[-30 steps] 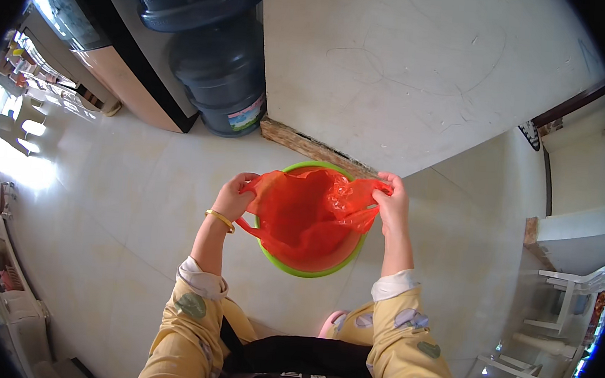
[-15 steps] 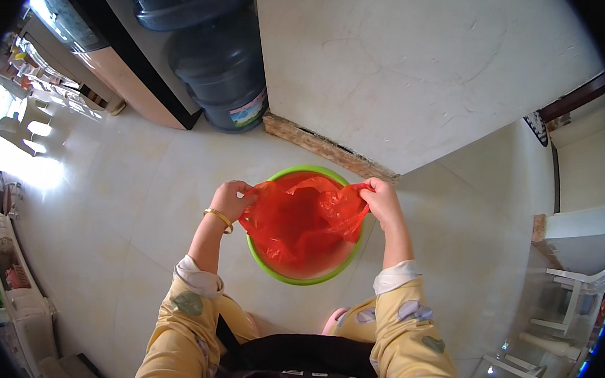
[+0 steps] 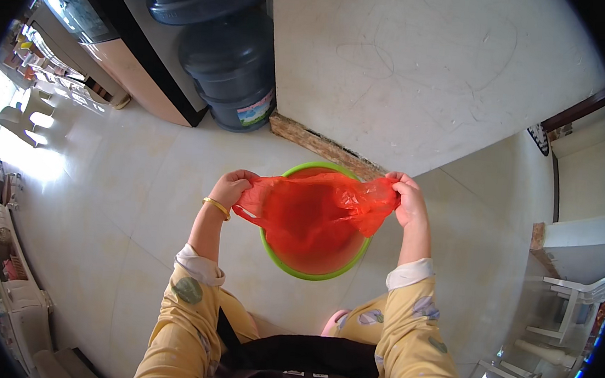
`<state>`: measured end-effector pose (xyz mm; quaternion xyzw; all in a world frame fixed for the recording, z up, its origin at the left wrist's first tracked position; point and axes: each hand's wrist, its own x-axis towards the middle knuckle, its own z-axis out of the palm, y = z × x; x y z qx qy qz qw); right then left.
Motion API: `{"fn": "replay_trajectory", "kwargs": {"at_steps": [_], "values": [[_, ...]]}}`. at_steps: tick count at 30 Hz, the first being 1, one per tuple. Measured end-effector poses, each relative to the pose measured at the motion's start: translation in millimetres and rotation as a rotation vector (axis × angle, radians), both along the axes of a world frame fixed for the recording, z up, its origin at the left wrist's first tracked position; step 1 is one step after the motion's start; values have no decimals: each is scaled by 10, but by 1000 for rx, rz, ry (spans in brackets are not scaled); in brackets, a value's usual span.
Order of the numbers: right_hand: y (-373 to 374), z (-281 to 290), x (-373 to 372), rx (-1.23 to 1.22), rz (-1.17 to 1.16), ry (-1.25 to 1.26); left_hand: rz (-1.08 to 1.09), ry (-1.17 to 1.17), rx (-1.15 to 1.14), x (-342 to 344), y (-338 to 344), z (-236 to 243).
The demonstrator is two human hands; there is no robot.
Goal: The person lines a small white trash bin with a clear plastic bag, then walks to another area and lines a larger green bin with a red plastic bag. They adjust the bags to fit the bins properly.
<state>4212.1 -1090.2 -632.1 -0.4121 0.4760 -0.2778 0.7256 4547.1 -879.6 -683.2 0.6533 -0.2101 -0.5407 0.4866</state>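
My left hand [image 3: 232, 189], with a gold-coloured bangle on its wrist, pinches one side of a thin red plastic bag [image 3: 311, 214]. My right hand [image 3: 405, 197] grips the opposite side, so the bag is stretched wide between them. Beneath it stands a round bucket or basin with a bright green rim [image 3: 310, 275] on the floor; the bag hides most of its inside, and I cannot tell how much of the bag rests in it.
Large blue water bottles [image 3: 226, 69] stand stacked beside a tall appliance [image 3: 134, 69]. A pale scratched board or cabinet [image 3: 432, 71] with a worn wooden base [image 3: 327, 148] is behind the bucket. White chairs [image 3: 566, 309] are at right, a cluttered rack [image 3: 13, 258] at left.
My hands have drawn farther apart since half a second ago, my right hand moving rightward and slightly up, pulling the bag wider over the bucket.
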Motion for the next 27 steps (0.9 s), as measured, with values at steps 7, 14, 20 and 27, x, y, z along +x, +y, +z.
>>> {"fn": "replay_trajectory", "kwargs": {"at_steps": [7, 14, 20, 27], "values": [[71, -93, 65, -908, 84, 587, -117, -327, -59, -264, -139, 138], [364, 380, 484, -1609, 66, 657, -13, -435, 43, -294, -160, 151], [666, 156, 789, -1472, 166, 589, -2, -479, 23, -298, -249, -1], [288, -229, 509, -1150, 352, 707, 19, -481, -5, -269, -273, -38]]}}
